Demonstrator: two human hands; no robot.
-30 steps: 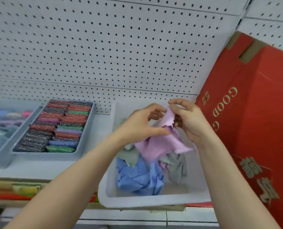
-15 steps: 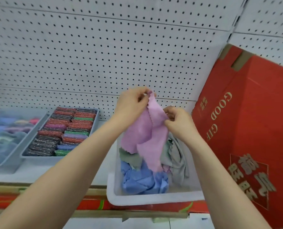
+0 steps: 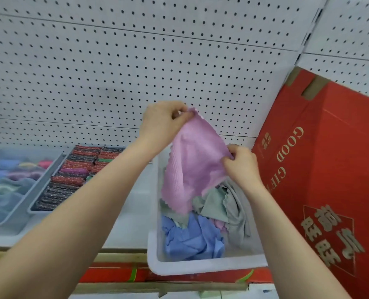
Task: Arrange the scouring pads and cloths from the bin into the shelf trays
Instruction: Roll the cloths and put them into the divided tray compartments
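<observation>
The person holds a pink cloth (image 3: 195,162) spread above the bin (image 3: 200,267), which sits at the shelf's front edge. The left hand (image 3: 161,124) pinches the cloth's top corner between thumb and fingers; the right hand (image 3: 242,167) pinches its right-hand corner lower down, fingers curled round the edge. The cloth hangs stretched between the two, its scalloped lower edge just over the heap in the bin.

How far along: a fair way, judging by the trays. The pad tray (image 3: 80,175) to the left holds tight rows of glittery scouring pads and looks close to full. The cloth tray (image 3: 11,186) at the far left already holds a good many rolled cloths in mixed colours (it is blurred, so their count cannot be told).

What is left shows in the bin: a blue cloth (image 3: 192,238), a grey cloth (image 3: 235,208) and a green cloth (image 3: 213,203) lie crumpled there, with a bit more pink beneath. No pads can be seen among them. The pink cloth likely wants folding or rolling before it goes left to the cloth tray, and the rest must follow.

A red box (image 3: 325,169) leans just right of the bin, against the pegboard (image 3: 136,61).
</observation>
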